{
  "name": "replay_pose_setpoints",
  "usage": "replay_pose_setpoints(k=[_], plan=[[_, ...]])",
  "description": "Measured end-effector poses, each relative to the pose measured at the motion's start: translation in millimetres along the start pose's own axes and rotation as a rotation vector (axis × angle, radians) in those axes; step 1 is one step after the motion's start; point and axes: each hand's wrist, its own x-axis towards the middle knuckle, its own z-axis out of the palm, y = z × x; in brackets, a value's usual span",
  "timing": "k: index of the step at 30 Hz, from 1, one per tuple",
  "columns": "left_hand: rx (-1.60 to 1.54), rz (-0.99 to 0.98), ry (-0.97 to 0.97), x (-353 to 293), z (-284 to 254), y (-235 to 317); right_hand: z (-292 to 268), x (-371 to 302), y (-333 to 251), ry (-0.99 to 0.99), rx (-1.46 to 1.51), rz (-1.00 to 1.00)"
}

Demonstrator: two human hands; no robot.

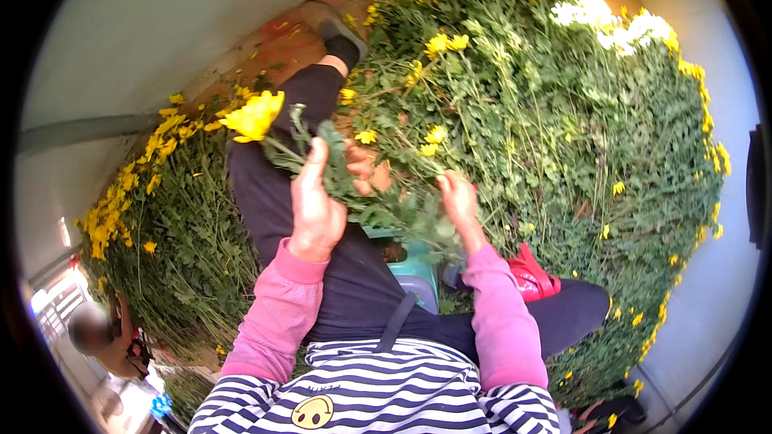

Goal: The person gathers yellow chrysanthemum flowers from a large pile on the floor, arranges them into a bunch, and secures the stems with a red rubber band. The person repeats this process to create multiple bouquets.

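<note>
My left hand [315,207] is closed round a leafy chrysanthemum stem, its thumb pointing up along it. The large yellow chrysanthemum bloom [253,116] leans out to the left above my thigh. Leaves of the held stem [378,210] trail rightward between my hands. On the right, my right hand [460,202] is pinched, with its fingertips by the blurred foliage; what they grip, if anything, is hidden. Just beyond those fingertips is a small yellow flower [434,137].
A big pile of cut chrysanthemums [563,137] spreads to my right, and another heap [193,217] lies to my left. Between my legs is a teal plastic stool or tub [418,265]. A red bag [531,275] rests by my right knee. Another person [117,337] is at lower left.
</note>
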Motion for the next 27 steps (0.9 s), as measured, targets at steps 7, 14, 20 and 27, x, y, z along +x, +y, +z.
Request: replay_pose_setpoints(k=[7,14,20,27], plan=[[-0.160,-0.109,0.017,11.6,1.6,-8.3,-99.8,-54.3,-76.2,-0.114,0.112,-0.483],[-0.062,-0.006,-0.102,-14.9,-1.5,0.3,-85.6,-72.3,-39.2,-0.607,0.181,-0.471],[0.044,0.020,-0.154,-16.9,20.0,0.8,-8.0,4.2,29.3,-0.136,-0.389,0.141],[0.037,-0.061,-0.128,-12.1,21.9,0.7,-3.0,19.6,38.8,-0.072,-0.140,0.218]])
